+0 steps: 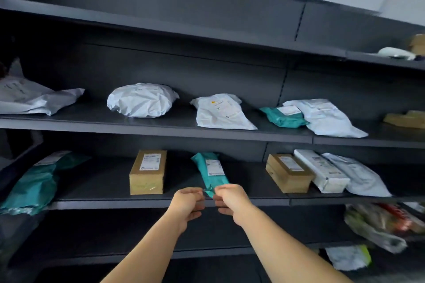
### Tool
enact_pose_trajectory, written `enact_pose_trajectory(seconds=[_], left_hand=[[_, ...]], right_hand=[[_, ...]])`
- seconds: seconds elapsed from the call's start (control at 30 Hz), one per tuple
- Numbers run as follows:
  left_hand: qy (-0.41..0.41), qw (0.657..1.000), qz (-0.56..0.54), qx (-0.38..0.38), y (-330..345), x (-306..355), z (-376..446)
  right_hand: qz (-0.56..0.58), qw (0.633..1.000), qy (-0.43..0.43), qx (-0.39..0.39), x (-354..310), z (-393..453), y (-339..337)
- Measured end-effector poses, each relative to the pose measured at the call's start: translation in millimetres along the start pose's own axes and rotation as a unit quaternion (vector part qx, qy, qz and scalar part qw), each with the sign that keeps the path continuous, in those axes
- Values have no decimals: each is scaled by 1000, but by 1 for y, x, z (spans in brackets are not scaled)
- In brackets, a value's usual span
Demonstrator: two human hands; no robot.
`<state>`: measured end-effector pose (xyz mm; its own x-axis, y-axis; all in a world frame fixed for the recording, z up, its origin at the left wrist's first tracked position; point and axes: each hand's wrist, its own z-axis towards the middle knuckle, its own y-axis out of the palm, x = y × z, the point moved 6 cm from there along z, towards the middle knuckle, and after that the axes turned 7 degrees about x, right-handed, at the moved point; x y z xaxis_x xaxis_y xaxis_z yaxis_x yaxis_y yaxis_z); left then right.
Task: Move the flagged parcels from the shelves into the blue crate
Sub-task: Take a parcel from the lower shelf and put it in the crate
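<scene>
Both arms are reaching out; the left hand [189, 202] and right hand [231, 200] fingers are pinching the teal parcel [210, 173] at the shelf [110, 203] edge, mid-frame.

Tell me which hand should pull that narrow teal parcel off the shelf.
Right, probably. The right hand covers the near end of the narrow teal parcel, while the left hand only pinches its corner tip from the side.

Lower dark metal shelf [103, 181]: open deck between tall brown cardboard box [148, 171] and narrow teal plastic mailer [210, 171]; wider bare stretch right of mailer up to squat brown carton [287, 172]. Shelf above limits headroom.
</scene>
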<state>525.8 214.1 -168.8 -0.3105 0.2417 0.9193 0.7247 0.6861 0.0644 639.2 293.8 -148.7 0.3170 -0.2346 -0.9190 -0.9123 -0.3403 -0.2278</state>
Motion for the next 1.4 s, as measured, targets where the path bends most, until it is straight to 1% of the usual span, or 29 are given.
enact_pose_trajectory(seconds=[0.3, 0.53, 0.7, 0.93, 1.2, 1.33, 1.4], left_hand=[[7, 996, 35, -79, 125, 1, 17], [9, 990, 56, -129, 210, -3, 47], [4, 986, 64, -152, 272, -4, 81], [-21, 987, 71, -145, 346, 4, 137], [-42, 987, 99, -121, 399, -2, 189], [-54, 988, 113, -90, 420, -9, 212], [-55, 988, 128, -65, 428, -15, 224]], right_hand=[[33, 997, 27, 62, 11, 47, -112], [44, 993, 47, 97, 21, 91, -177], [69, 990, 54, 107, 24, 143, -219], [60, 988, 72, 123, 16, 219, -270], [29, 988, 82, 125, 14, 289, -306], [3, 990, 71, 123, 16, 321, -322], [-32, 991, 55, 121, 18, 336, -331]])
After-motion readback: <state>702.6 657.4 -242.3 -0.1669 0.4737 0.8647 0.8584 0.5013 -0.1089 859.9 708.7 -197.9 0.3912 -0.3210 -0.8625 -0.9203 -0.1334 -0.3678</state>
